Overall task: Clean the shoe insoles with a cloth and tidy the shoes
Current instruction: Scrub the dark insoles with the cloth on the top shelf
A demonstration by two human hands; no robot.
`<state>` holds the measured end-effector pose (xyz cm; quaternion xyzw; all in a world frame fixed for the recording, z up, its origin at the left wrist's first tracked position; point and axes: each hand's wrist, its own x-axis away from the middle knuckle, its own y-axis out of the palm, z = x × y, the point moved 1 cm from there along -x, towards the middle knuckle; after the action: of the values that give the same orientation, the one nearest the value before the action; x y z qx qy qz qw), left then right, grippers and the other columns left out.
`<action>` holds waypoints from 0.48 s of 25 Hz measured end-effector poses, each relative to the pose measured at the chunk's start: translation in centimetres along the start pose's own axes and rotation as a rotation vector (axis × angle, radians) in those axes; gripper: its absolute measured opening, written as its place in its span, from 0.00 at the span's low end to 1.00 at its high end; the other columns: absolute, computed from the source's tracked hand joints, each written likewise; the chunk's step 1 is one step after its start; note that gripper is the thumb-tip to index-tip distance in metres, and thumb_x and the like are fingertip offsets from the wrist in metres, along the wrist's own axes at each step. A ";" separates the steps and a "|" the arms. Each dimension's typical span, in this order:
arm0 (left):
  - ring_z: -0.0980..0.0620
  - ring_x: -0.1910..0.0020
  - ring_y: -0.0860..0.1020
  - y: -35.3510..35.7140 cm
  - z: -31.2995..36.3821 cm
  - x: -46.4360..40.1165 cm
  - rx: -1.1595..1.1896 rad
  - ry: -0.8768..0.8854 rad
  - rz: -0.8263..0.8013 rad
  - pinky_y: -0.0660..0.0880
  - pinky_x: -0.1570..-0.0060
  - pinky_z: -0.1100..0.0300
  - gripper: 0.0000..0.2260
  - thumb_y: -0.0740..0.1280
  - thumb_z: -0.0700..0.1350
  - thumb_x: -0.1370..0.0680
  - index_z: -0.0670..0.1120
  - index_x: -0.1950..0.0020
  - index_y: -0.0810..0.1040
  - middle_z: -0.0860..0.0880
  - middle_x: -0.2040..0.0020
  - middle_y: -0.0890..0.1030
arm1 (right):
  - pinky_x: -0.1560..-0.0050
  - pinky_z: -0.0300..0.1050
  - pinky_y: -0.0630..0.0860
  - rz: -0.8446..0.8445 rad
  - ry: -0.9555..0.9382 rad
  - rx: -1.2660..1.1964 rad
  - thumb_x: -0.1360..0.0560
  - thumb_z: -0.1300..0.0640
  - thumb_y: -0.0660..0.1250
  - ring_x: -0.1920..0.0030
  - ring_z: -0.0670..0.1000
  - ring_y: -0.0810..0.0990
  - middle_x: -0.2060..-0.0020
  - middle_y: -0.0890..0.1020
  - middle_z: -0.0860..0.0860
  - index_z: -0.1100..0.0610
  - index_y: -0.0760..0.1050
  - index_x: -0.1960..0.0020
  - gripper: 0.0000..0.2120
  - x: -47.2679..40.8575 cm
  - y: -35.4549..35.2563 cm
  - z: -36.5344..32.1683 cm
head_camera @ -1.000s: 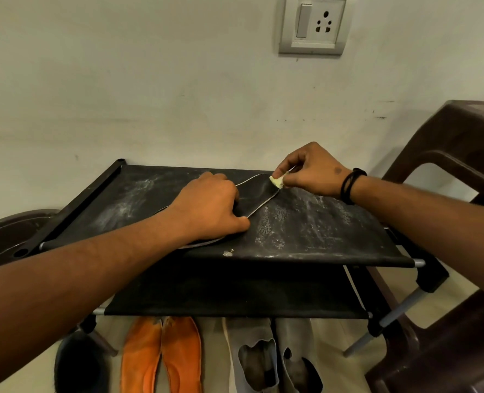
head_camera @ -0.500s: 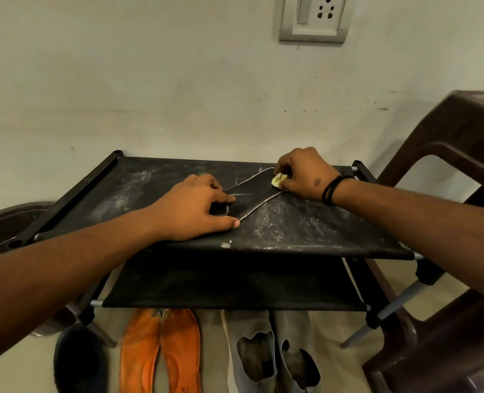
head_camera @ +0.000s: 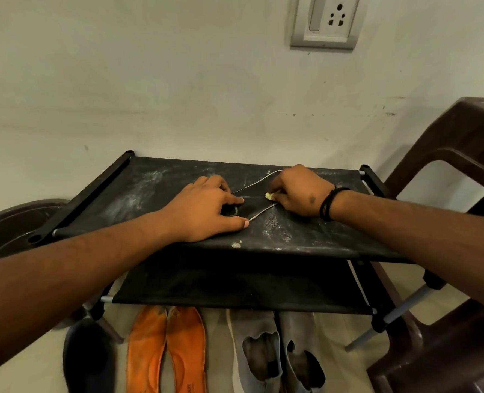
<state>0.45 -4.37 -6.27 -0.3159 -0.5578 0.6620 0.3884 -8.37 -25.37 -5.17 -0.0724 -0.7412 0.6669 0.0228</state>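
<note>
A black insole with a pale edge lies on the dusty top shelf of a black fabric shoe rack. My left hand presses down on its near end, fingers spread over it. My right hand pinches a small yellowish cloth against the insole's far part. On the floor under the rack lie two orange insoles, a pair of worn grey insoles and a dark insole.
A brown plastic chair stands close on the right of the rack, and another brown chair's seat on the left. The wall behind carries a switch and socket plate. A lower shelf hangs under the top one.
My right hand has drawn the cloth back along the insole towards my left hand. The left hand has stayed pressed on the insole.
</note>
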 end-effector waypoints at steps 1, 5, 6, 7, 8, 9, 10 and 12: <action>0.50 0.35 0.68 0.1 0.0 -0.1 -0.002 0.006 0.000 0.69 0.34 0.48 0.38 0.55 0.76 0.31 0.58 0.26 0.73 0.53 0.34 0.70 | 0.54 0.43 0.76 -0.015 -0.001 -0.007 0.21 0.53 0.66 0.54 0.51 0.82 0.52 0.85 0.52 0.56 0.83 0.46 0.10 0.0 -0.2 0.1; 0.50 0.35 0.68 0.2 -0.1 -0.4 -0.007 0.033 0.016 0.69 0.34 0.49 0.30 0.62 0.70 0.25 0.58 0.26 0.73 0.52 0.34 0.71 | 0.53 0.49 0.79 0.036 0.126 0.071 0.23 0.49 0.67 0.54 0.54 0.80 0.52 0.83 0.53 0.55 0.82 0.49 0.11 -1.3 -1.2 1.5; 0.50 0.35 0.68 0.2 -0.1 -0.3 -0.013 0.031 0.011 0.69 0.34 0.49 0.33 0.60 0.73 0.26 0.58 0.26 0.73 0.52 0.34 0.71 | 0.52 0.50 0.79 0.056 0.134 0.098 0.23 0.50 0.68 0.53 0.55 0.79 0.50 0.81 0.54 0.56 0.82 0.49 0.10 -1.5 -1.3 1.5; 0.50 0.35 0.69 0.2 -0.1 -0.3 -0.017 0.026 0.006 0.69 0.34 0.49 0.37 0.57 0.75 0.29 0.58 0.26 0.73 0.52 0.34 0.71 | 0.51 0.50 0.78 0.063 0.124 0.116 0.23 0.52 0.68 0.52 0.56 0.79 0.49 0.79 0.55 0.58 0.82 0.50 0.10 -1.7 -1.3 1.3; 0.50 0.35 0.69 0.2 -0.1 -0.3 -0.018 0.022 0.002 0.70 0.35 0.49 0.40 0.53 0.77 0.32 0.58 0.26 0.73 0.52 0.34 0.71 | 0.51 0.50 0.78 0.060 0.103 0.127 0.24 0.55 0.68 0.52 0.56 0.79 0.49 0.79 0.56 0.59 0.82 0.50 0.09 -1.8 -1.2 0.9; 0.50 0.36 0.69 0.2 -0.1 -0.2 -0.016 0.021 0.000 0.70 0.35 0.49 0.42 0.50 0.77 0.34 0.58 0.26 0.73 0.52 0.34 0.71 | 0.51 0.49 0.78 0.048 0.080 0.118 0.24 0.57 0.69 0.52 0.56 0.79 0.50 0.79 0.56 0.60 0.83 0.50 0.08 -1.8 -1.1 0.5; 0.50 0.36 0.69 0.1 -0.1 -0.2 -0.015 0.020 0.001 0.70 0.35 0.49 0.43 0.50 0.77 0.35 0.58 0.26 0.73 0.52 0.34 0.71 | 0.51 0.49 0.79 0.034 0.057 0.079 0.25 0.58 0.69 0.52 0.56 0.80 0.51 0.81 0.56 0.60 0.83 0.50 0.07 -1.7 -0.9 -0.2; 0.50 0.36 0.69 0.1 -0.2 -0.2 -0.013 0.016 0.008 0.70 0.36 0.49 0.40 0.53 0.76 0.32 0.58 0.26 0.73 0.52 0.34 0.71 | 0.50 0.47 0.80 -0.019 0.000 -0.011 0.25 0.60 0.70 0.53 0.53 0.82 0.53 0.84 0.54 0.58 0.84 0.50 0.06 -1.2 -0.7 -1.4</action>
<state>0.68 -4.52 -6.45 -0.3259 -0.5579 0.6573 0.3879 -7.01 -24.23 -4.29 -0.0654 -0.7457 0.6625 0.0290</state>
